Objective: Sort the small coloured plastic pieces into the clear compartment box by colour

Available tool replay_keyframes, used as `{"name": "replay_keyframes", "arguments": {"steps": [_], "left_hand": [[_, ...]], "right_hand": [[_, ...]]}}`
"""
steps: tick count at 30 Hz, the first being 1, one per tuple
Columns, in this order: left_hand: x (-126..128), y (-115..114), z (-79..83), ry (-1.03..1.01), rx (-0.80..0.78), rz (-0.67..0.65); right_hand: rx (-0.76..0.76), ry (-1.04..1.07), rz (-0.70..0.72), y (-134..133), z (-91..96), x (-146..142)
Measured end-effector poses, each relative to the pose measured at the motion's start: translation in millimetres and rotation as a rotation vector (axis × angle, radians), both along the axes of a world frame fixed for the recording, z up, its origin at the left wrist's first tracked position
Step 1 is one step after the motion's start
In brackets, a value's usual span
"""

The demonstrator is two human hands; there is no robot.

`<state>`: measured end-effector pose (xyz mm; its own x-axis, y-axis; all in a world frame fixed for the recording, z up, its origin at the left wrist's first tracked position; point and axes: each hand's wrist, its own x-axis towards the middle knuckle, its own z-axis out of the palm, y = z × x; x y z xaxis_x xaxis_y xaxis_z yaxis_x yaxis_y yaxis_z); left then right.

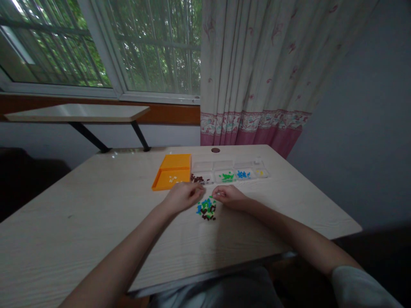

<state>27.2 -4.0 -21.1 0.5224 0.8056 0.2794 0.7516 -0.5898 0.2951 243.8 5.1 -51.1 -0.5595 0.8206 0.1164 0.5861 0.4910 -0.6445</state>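
A mixed pile of small green, blue, brown and pale pieces (207, 208) lies on the table between my hands. My left hand (183, 196) is closed with its fingers curled, just in front of the brown pieces; what it holds, if anything, is hidden. Thumb and fingers of my right hand (229, 196) are pinched together at the pile's far right edge, and whatever is in them is too small to name. Beyond the hands stands a clear compartment box (224, 164), with brown pieces (198, 179), green pieces (227, 176), blue pieces (243, 174) and a few yellow pieces (260, 173) in separate compartments.
An open orange case (175, 161) with several white pieces (172, 179) sits left of the clear box. The wooden table (96, 205) has a round cable hole (215, 150) at its back edge. A raised shelf (77, 112) on black legs stands at the back left.
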Motion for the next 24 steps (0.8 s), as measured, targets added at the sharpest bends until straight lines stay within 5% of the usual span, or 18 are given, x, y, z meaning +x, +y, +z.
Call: {"name": "replay_keyframes", "arguments": {"steps": [12, 18, 24], "left_hand": [[14, -9, -2.7, -0.069, 0.039, -0.130], [14, -7, -4.0, -0.173, -0.017, -0.057], [15, -6, -5.6, -0.215, -0.080, -0.062]], "right_hand": [[-0.170, 0.290, 0.074, 4, -9.3, -1], [0.120, 0.108, -0.088, -5, 4.4, -1], [0.233, 0.048, -0.157, -11, 9.5, -4]]}}
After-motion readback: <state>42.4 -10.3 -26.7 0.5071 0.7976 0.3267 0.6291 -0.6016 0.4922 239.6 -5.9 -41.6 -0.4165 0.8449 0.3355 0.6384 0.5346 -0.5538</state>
